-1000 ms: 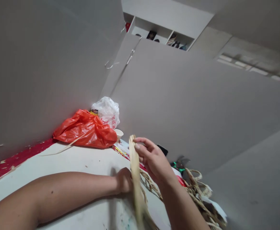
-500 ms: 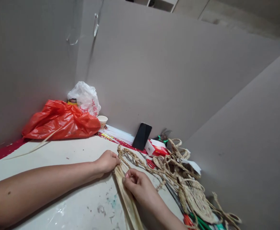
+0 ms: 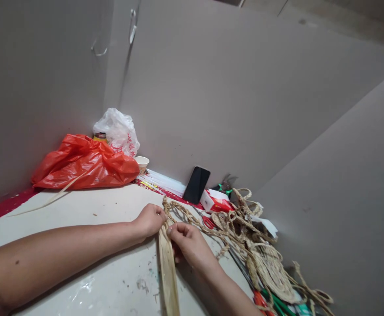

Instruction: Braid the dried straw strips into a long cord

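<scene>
My left hand (image 3: 151, 219) is closed in a pinch at the top of a long, flat, pale plant-fibre strip (image 3: 168, 276), right where it meets a braided straw cord (image 3: 180, 208). From there the strip hangs down over the white table toward me. My right hand (image 3: 192, 248) is curled, its thumb and forefinger pinched on the strip's right edge just below the left fingertips. The exact grip of the right fingers is partly hidden. Off to the right of both hands, the braid runs into a tangled heap of braided cord (image 3: 261, 259).
Along the back stand a red plastic bag (image 3: 87, 164), a white plastic bag (image 3: 121, 131), a paper cup (image 3: 142, 163), a dark phone (image 3: 196, 185), a red and white box (image 3: 216, 202) and pliers (image 3: 226, 184). Red-handled scissors (image 3: 208, 221) lie beside the cord. Grey partitions (image 3: 211, 96) enclose the table (image 3: 113, 281).
My right hand has moved up and slightly left along the strip, closer to my left hand. The strip's lower part has swung left and hangs straighter. The view has shifted slightly.
</scene>
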Demonstrator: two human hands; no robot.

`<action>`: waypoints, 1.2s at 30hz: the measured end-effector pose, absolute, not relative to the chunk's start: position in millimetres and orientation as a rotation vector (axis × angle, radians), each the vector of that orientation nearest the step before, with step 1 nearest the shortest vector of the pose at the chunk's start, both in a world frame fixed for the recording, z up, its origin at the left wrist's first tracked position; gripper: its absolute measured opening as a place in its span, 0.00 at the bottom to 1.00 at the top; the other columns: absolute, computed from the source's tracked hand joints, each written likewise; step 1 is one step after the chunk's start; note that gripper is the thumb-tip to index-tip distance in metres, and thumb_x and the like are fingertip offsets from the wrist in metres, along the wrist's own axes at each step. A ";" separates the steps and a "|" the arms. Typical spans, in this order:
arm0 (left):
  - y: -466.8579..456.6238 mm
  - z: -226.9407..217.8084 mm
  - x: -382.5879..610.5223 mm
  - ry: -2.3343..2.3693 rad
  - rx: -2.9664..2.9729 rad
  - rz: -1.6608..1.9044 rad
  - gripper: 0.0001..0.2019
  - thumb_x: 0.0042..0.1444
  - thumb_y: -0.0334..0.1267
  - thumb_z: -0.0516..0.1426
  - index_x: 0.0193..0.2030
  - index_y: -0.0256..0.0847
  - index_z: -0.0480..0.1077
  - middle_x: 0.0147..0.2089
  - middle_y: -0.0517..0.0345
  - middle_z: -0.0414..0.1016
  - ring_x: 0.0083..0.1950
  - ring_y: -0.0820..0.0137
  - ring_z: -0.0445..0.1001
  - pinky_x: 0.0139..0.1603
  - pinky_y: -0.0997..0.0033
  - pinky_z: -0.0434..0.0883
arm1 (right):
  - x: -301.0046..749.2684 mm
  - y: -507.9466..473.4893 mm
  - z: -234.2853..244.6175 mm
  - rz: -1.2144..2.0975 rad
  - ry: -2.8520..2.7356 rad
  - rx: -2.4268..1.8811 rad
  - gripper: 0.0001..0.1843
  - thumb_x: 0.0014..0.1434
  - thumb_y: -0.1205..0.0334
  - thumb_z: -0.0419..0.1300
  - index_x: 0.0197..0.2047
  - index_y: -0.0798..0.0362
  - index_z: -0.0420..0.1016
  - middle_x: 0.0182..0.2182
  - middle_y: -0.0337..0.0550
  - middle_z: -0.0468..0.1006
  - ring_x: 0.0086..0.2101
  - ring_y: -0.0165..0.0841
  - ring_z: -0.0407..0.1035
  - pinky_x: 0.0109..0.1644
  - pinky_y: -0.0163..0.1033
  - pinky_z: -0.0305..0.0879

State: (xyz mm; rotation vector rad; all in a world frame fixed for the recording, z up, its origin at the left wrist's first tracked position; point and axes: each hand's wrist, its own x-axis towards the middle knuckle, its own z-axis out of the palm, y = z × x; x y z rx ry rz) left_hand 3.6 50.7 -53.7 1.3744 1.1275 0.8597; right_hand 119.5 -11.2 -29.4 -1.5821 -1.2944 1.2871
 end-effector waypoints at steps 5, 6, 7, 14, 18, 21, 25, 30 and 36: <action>49.2 -53.7 4.5 1.137 1.285 0.949 0.09 0.48 0.37 0.53 0.21 0.38 0.62 0.17 0.67 0.59 0.22 0.77 0.56 0.26 0.76 0.55 | 117.8 -14.8 -38.6 1.179 -1.277 -1.551 0.14 0.48 0.52 0.58 0.22 0.52 0.61 0.12 0.29 0.58 0.12 0.23 0.53 0.14 0.29 0.53; 48.3 -53.4 4.9 1.130 1.270 0.936 0.08 0.49 0.37 0.53 0.21 0.38 0.62 0.17 0.67 0.60 0.21 0.77 0.56 0.25 0.76 0.55 | 116.5 -16.1 -41.0 1.132 -1.313 -1.559 0.13 0.48 0.53 0.58 0.22 0.52 0.61 0.12 0.29 0.57 0.13 0.24 0.52 0.14 0.29 0.52; 47.4 -53.2 5.5 1.118 1.263 0.922 0.08 0.50 0.37 0.52 0.22 0.39 0.62 0.17 0.67 0.60 0.20 0.77 0.57 0.25 0.76 0.55 | 115.2 -17.2 -43.2 1.075 -1.361 -1.565 0.13 0.49 0.55 0.57 0.22 0.52 0.61 0.13 0.30 0.57 0.13 0.24 0.52 0.15 0.30 0.51; 47.2 -54.5 6.8 1.088 1.309 1.074 0.09 0.51 0.38 0.52 0.23 0.39 0.61 0.18 0.67 0.58 0.22 0.76 0.57 0.28 0.77 0.57 | 114.5 -20.8 -45.6 0.608 -1.505 -1.519 0.10 0.54 0.59 0.54 0.23 0.54 0.65 0.17 0.34 0.61 0.21 0.28 0.56 0.23 0.32 0.53; 47.4 -56.7 7.1 1.091 1.263 1.078 0.10 0.51 0.41 0.51 0.24 0.39 0.61 0.18 0.69 0.55 0.22 0.77 0.53 0.27 0.77 0.54 | 113.1 -21.0 -47.7 0.606 -1.517 -1.526 0.10 0.54 0.60 0.54 0.23 0.53 0.64 0.17 0.34 0.62 0.20 0.28 0.56 0.23 0.32 0.53; 46.4 -59.1 7.2 1.096 1.298 1.070 0.10 0.51 0.42 0.51 0.24 0.39 0.61 0.18 0.69 0.53 0.22 0.77 0.53 0.26 0.77 0.54 | 109.8 -20.7 -50.5 0.737 -1.557 -1.515 0.11 0.55 0.59 0.54 0.23 0.52 0.64 0.16 0.35 0.63 0.18 0.28 0.58 0.22 0.33 0.54; 45.0 -60.3 6.8 1.083 1.338 1.073 0.11 0.51 0.44 0.52 0.24 0.40 0.61 0.18 0.69 0.53 0.22 0.77 0.53 0.26 0.77 0.54 | 107.7 -20.6 -52.0 0.781 -1.567 -1.496 0.13 0.56 0.57 0.52 0.22 0.52 0.63 0.14 0.35 0.63 0.17 0.29 0.59 0.21 0.33 0.55; 43.9 -61.1 7.7 1.096 1.364 1.080 0.10 0.51 0.43 0.51 0.25 0.39 0.61 0.18 0.69 0.54 0.22 0.77 0.54 0.25 0.77 0.54 | 108.2 -18.5 -53.4 0.731 -1.625 -1.504 0.14 0.57 0.59 0.51 0.21 0.52 0.62 0.13 0.35 0.63 0.17 0.28 0.58 0.21 0.32 0.53; 43.1 -62.1 10.1 1.070 1.306 1.097 0.10 0.51 0.41 0.52 0.23 0.39 0.60 0.17 0.68 0.56 0.21 0.77 0.56 0.25 0.77 0.55 | 103.7 -17.2 -54.4 0.595 -1.697 -1.474 0.14 0.55 0.63 0.51 0.19 0.52 0.60 0.13 0.33 0.60 0.18 0.27 0.56 0.22 0.32 0.49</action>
